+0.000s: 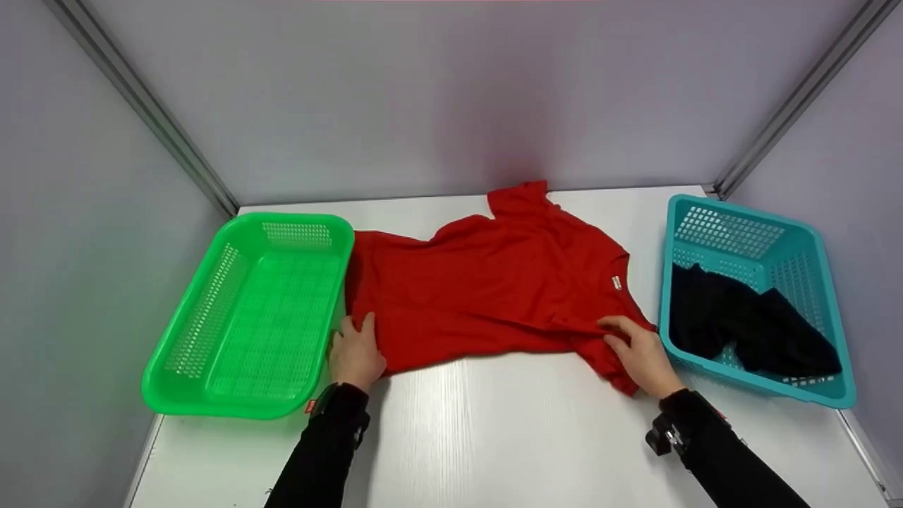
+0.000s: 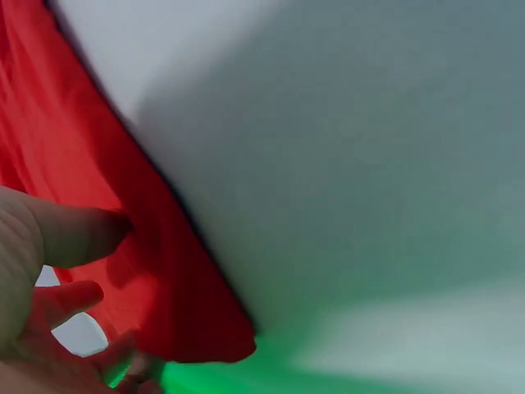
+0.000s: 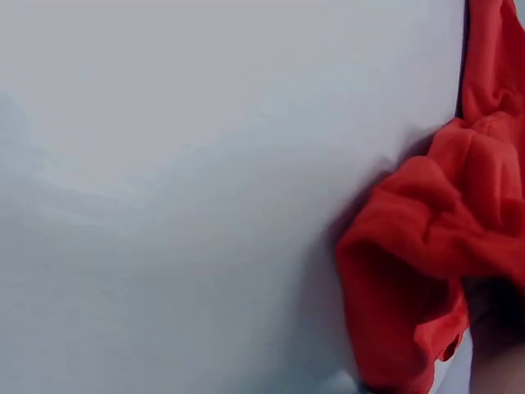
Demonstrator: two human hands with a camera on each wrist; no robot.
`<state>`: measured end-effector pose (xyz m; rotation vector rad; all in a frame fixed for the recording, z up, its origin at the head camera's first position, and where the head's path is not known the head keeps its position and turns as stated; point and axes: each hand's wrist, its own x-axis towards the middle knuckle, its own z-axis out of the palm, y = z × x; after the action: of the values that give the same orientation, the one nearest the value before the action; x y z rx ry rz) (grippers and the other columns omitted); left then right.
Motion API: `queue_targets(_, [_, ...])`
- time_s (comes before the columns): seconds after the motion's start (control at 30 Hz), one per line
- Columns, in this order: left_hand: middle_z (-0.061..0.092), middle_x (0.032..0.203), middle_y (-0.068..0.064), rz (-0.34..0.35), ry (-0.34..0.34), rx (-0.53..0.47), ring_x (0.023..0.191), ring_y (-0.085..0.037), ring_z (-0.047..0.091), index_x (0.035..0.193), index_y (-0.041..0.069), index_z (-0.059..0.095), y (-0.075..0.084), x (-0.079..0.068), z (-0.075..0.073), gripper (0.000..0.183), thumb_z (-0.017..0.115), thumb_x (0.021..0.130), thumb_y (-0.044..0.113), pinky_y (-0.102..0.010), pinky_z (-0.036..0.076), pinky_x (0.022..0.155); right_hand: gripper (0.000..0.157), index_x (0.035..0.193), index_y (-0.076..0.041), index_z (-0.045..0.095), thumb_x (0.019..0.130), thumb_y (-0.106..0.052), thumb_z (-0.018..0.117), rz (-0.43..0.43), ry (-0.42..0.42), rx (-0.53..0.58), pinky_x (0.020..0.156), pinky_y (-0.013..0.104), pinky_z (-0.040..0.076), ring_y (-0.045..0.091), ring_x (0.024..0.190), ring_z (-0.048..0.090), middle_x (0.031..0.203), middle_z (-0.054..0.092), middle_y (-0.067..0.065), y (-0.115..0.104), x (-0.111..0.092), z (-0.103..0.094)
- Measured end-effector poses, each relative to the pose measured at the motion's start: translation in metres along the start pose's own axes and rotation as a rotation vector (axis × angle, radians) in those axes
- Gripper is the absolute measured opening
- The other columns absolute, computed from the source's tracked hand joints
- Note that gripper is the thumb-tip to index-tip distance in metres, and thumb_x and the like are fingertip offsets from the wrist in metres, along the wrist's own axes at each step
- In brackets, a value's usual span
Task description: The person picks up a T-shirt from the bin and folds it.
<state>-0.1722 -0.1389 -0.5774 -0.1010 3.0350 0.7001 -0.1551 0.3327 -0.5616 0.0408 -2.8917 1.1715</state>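
A red short-sleeved T-shirt (image 1: 480, 289) lies sideways on the white table, its collar and small white label facing right. Near its lower hem corner, my left hand (image 1: 357, 356) touches the cloth, beside the green basket (image 1: 152, 374). In the left wrist view, the thumb (image 2: 90, 234) lies on the red fabric, apart from the other fingers. My right hand (image 1: 643, 358) is at the near sleeve, fingertips on a fold. The right wrist view shows the sleeve (image 3: 394, 222) bunched and raised, largely hiding that hand; I cannot tell whether it pinches the cloth.
The green basket, with nothing in it, stands at the left, close against the shirt's hem. On the right, a blue basket (image 1: 822, 282) holds black cloth (image 1: 748, 321). Grey panels (image 1: 451, 99) enclose the table at the back and sides.
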Motion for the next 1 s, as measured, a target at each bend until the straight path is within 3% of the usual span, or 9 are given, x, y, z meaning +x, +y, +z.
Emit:
queue_targets(0.2, [0.038,0.144,-0.043,-0.025,-0.028,-0.039,0.126,-0.058,0.047,0.154,0.001,0.041,0.003,0.001,-0.002,0.077,0.073,0.085,-0.004,-0.066,0.045,0.099,0.033,0.139,-0.004,0.060,0.107,-0.002,0.053,-0.045,0.137,0.302,0.102,0.009,0.041,0.015,0.129,0.059,0.133,0.069,0.015,-0.009,-0.005,-0.001])
queue_targets(0.37, [0.045,0.136,-0.041,-0.010,-0.008,-0.031,0.121,-0.057,0.049,0.151,-0.004,0.043,0.002,0.000,-0.002,0.074,0.073,0.084,-0.004,-0.065,0.047,0.096,0.043,0.152,-0.008,0.047,0.109,-0.012,0.053,-0.027,-0.016,0.578,0.106,0.016,0.041,0.022,0.133,0.053,0.127,0.069,0.023,-0.017,-0.007,-0.005])
queue_targets(0.47, [0.048,0.133,-0.038,-0.012,0.009,-0.039,0.119,-0.055,0.050,0.147,-0.006,0.046,0.002,0.002,-0.001,0.066,0.073,0.087,-0.001,-0.063,0.048,0.092,0.042,0.149,-0.009,0.051,0.107,-0.010,0.057,-0.035,-0.136,0.420,0.099,0.020,0.048,0.026,0.118,0.063,0.118,0.073,0.018,-0.018,-0.009,-0.003])
queue_targets(0.53, [0.050,0.133,-0.036,-0.032,0.019,-0.068,0.120,-0.054,0.049,0.146,-0.006,0.046,0.001,0.003,0.000,0.061,0.072,0.092,0.004,-0.063,0.047,0.092,0.042,0.145,-0.008,0.056,0.103,-0.009,0.063,-0.117,-0.178,0.192,0.097,0.026,0.053,0.024,0.111,0.068,0.119,0.075,0.013,-0.018,-0.012,0.003])
queue_targets(0.67, [0.056,0.137,-0.032,-0.082,0.032,-0.182,0.124,-0.054,0.049,0.153,-0.003,0.034,0.002,0.009,0.000,0.063,0.065,0.101,0.011,-0.066,0.044,0.095,0.054,0.144,-0.007,0.059,0.093,-0.009,0.078,-0.420,-0.106,-0.204,0.098,0.044,0.056,0.026,0.116,0.068,0.132,0.070,0.009,-0.017,-0.024,0.019])
queue_targets(0.77, [0.054,0.142,-0.034,-0.095,0.038,-0.248,0.124,-0.056,0.051,0.160,-0.003,0.021,0.001,0.013,0.000,0.073,0.064,0.102,0.010,-0.066,0.045,0.098,0.061,0.142,-0.007,0.063,0.085,-0.010,0.086,-0.680,-0.017,-0.334,0.100,0.050,0.054,0.030,0.127,0.062,0.137,0.067,0.009,-0.020,-0.033,0.031])
queue_targets(0.83, [0.051,0.142,-0.038,-0.088,0.044,-0.253,0.121,-0.057,0.054,0.161,-0.005,0.016,-0.001,0.014,0.001,0.078,0.065,0.101,0.008,-0.065,0.048,0.098,0.064,0.142,-0.008,0.063,0.082,-0.013,0.088,-0.796,-0.026,-0.378,0.100,0.051,0.054,0.032,0.130,0.060,0.139,0.066,0.009,-0.024,-0.039,0.039])
queue_targets(0.9, [0.051,0.139,-0.040,-0.073,0.056,-0.242,0.115,-0.056,0.058,0.160,-0.008,0.016,-0.002,0.015,0.002,0.078,0.065,0.099,0.003,-0.062,0.051,0.095,0.067,0.145,-0.009,0.060,0.084,-0.020,0.087,-0.809,-0.080,-0.438,0.102,0.052,0.053,0.034,0.132,0.056,0.143,0.063,0.010,-0.027,-0.045,0.045])
queue_targets(1.0, [0.061,0.121,-0.039,-0.062,0.077,-0.247,0.104,-0.054,0.064,0.157,-0.010,0.022,-0.004,0.014,0.002,0.072,0.060,0.097,-0.005,-0.060,0.054,0.090,0.071,0.151,-0.013,0.053,0.088,-0.026,0.084,-0.632,-0.137,-0.519,0.105,0.053,0.050,0.037,0.134,0.051,0.150,0.054,0.013,-0.029,-0.052,0.053])
